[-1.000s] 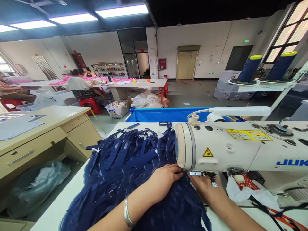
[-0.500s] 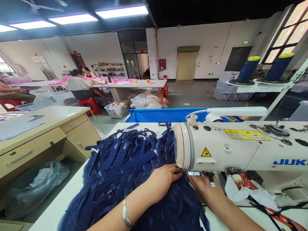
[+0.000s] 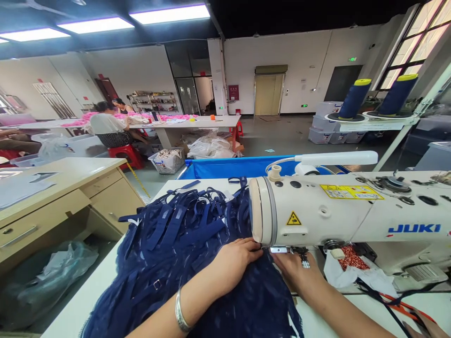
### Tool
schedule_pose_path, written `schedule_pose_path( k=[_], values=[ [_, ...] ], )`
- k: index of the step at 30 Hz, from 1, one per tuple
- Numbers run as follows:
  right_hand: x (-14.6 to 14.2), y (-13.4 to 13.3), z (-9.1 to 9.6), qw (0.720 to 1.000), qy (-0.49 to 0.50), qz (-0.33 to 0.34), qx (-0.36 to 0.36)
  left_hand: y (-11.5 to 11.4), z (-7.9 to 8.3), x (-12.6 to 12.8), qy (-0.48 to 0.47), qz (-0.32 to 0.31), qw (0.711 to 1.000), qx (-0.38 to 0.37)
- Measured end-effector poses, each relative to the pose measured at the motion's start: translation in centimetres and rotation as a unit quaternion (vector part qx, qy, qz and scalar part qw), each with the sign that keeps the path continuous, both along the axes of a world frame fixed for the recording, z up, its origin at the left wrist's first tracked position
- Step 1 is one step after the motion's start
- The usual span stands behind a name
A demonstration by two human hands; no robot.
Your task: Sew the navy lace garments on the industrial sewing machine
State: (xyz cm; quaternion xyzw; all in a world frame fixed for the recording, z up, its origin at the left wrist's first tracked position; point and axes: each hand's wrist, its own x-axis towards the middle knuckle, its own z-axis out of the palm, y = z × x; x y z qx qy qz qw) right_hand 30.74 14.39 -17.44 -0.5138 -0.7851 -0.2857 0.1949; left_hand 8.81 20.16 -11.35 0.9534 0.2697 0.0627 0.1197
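A heap of navy garments (image 3: 176, 263) with straps, small ring fittings and white tags covers the table's left side and runs up to the white sewing machine (image 3: 303, 206). My left hand (image 3: 234, 265), a silver bangle on its wrist, lies over the cloth with its fingers together and bent. Its fingertips grip navy fabric at the machine head's lower left edge. Across from it, my right hand (image 3: 299, 270) reaches in under the head, fingers closed at the fabric's edge. The metal guide (image 3: 278, 249) and the presser parts partly hide those fingertips.
On the right of the table lie orange-handled scissors (image 3: 401, 305), dark straps and a white cloth with a red patterned piece (image 3: 354, 258). Two navy thread cones (image 3: 355, 99) stand behind the machine. A wooden desk (image 3: 66, 188) is at left; people sit at a far table.
The whole view has shifted slightly to the left, showing more of the machine's right side. Both hands keep nearly the same place at the fabric beside the machine head.
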Motion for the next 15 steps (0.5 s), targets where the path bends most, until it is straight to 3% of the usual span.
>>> schedule_pose_path(
  k=[5, 15],
  values=[
    [0.1, 0.6, -1.6, 0.994, 0.094, 0.051, 0.036, 0.1, -0.3, 0.0, -0.009, -0.004, 1.000, -0.005],
    [0.5, 0.3, -1.8, 0.993, 0.106, 0.054, 0.011, 0.0, -0.3, 0.1, 0.007, 0.010, 1.000, 0.005]
  ],
)
